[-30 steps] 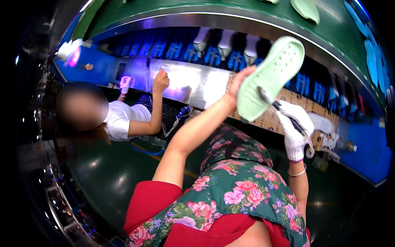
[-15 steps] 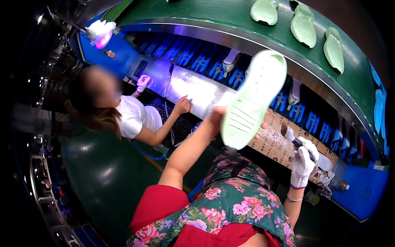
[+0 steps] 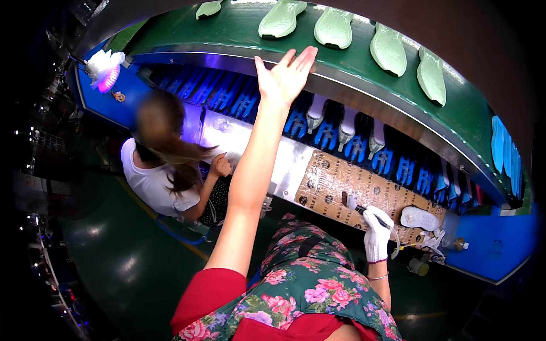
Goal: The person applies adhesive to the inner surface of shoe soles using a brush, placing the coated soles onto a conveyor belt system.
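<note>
Left hand [image 3: 286, 77] raised at upper centre, fingers spread, empty, just below the green conveyor belt [image 3: 352, 68] carrying pale green soles [image 3: 282, 20]. Gloved right hand [image 3: 377, 234], lower right, clenched round a brush [image 3: 358, 208] over the brown work board [image 3: 335, 184]; bristles hard to make out. White sole [image 3: 419, 218] lies beside it.

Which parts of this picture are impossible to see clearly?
Head view:
- Brush: its tip is too small to tell; the gloved right hand covers the handle.
- Co-worker's hand: what it touches is too small.
- Blue soles: bent and cut by the dark rim.
- Left hand: open, holding nothing.
</note>
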Available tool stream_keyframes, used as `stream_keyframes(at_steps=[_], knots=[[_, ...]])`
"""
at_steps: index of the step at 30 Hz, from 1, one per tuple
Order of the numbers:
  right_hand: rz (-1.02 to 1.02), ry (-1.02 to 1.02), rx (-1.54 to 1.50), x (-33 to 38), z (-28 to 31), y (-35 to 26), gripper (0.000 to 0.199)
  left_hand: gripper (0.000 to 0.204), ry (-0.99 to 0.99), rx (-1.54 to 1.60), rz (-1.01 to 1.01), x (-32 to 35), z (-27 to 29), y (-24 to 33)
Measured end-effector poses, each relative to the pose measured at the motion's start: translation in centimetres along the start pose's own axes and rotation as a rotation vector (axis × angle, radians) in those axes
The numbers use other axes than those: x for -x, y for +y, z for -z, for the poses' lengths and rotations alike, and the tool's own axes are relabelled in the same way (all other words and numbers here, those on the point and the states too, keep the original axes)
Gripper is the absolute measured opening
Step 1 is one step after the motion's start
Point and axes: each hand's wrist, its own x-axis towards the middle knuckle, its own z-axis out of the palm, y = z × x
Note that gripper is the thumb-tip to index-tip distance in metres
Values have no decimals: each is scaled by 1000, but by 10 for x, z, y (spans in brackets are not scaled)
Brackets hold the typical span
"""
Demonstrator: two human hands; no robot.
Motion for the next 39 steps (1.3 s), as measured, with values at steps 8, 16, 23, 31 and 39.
stream_keyframes(at_steps=[8, 16, 23, 31, 39], knots=[[-100, 145, -82, -1, 16, 10, 22, 76, 190, -1750, -955, -37, -1, 51], [-138, 160, -82, -7, 19, 22, 21, 118, 238, -2503, -801, -145, 5, 83], [-169, 194, -11, -10, 17, 28, 19, 111, 98, -2215, -594, -135, -1, 93], [-112, 185, 98, -24, 38, 37, 15, 66, 624, -2378, -920, -195, -47, 234], [584, -306, 1018, -8, 46, 19, 47, 40, 836, -2636, -1157, -195, 1, 295]])
